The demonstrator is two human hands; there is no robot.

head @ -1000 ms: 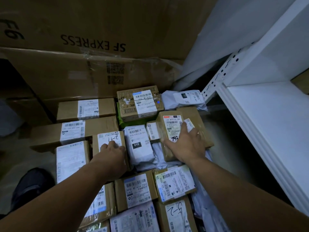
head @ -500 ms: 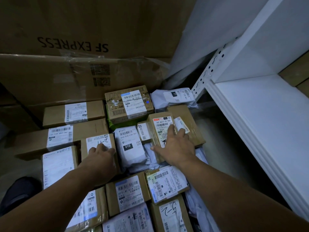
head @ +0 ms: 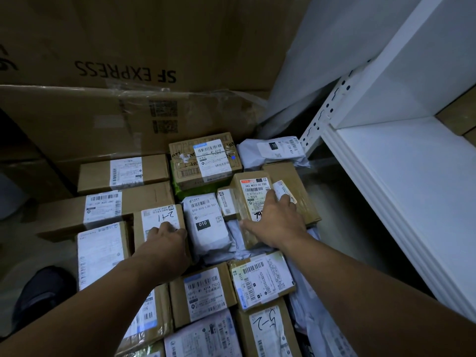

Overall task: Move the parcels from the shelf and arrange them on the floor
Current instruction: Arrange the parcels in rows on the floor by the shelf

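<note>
- The left hand (head: 164, 244) lay on a small box marked 2-11 (head: 158, 216), which stood in the middle of the parcels (head: 203, 292) on the floor (head: 345, 222).
- Its fingers were bent over the label of this box. Whether they gripped the box or only rested on it, I cannot tell.
- The right hand (head: 277, 222) lay flat on a taped brown box (head: 251, 191). Its fingers were straight and spread, the thumb reached out to the left, and it grasped nothing.
- A white bag marked 010 (head: 206, 228) lay between these two boxes, just beside each.
- The parcels were packed close together in rows with the labels up, in front of a big carton printed SF EXPRESS (head: 128, 34).
- The white shelf (head: 399, 189) stood at the right, with brown boxes (head: 461, 112) at its far edge.
- A dark shoe (head: 41, 292) showed at the lower left.
</note>
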